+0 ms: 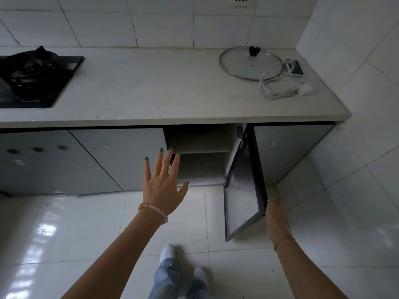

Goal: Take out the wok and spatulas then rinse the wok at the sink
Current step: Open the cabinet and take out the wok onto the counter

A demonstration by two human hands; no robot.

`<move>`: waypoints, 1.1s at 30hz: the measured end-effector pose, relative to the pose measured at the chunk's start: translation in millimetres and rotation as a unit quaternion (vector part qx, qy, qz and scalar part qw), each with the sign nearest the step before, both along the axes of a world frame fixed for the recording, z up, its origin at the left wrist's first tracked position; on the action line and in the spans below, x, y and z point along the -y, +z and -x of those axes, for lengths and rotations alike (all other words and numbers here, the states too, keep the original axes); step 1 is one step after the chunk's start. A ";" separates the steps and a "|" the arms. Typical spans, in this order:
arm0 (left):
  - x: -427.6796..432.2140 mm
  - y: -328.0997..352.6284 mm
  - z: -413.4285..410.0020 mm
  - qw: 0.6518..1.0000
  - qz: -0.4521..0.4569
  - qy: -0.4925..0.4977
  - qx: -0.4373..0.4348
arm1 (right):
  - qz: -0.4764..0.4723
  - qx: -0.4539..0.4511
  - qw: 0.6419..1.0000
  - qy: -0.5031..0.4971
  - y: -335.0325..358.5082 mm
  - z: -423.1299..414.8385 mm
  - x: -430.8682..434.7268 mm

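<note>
Under the white counter (172,98) a grey cabinet door (244,186) stands swung open. My right hand (276,214) grips its lower outer edge. Inside, the cabinet (200,165) shows a pale shelf and a dim lower space. A dark curved shape (203,129) sits at the top of the upper compartment, too shadowed to name. My left hand (162,186) is spread flat with fingers straight, reaching toward the opening and touching nothing. No spatulas and no sink are in view.
A glass lid (248,63) with a black knob lies on the counter at the right, beside a white cable (274,87), a plug and a phone (294,67). A black gas hob (32,78) sits at the left. Glossy white floor tiles (86,223) lie below.
</note>
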State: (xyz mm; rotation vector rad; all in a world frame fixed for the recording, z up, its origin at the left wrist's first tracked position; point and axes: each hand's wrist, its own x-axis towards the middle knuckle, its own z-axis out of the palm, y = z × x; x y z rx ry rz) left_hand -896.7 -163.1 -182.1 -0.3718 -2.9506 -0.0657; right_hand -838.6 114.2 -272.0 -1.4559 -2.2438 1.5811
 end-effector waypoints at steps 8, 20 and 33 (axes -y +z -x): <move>20.1 -11.3 27.9 1.000 -0.010 0.010 0.003 | -0.243 -0.119 0.943 0.195 38.3 52.3 47.4; 71.7 -58.3 136.8 0.806 -0.516 0.139 0.254 | -0.411 -0.146 0.817 0.378 33.8 146.5 135.8; 85.1 -93.3 268.7 0.185 -0.866 0.300 0.354 | -0.424 -0.079 0.820 0.376 20.4 199.7 160.7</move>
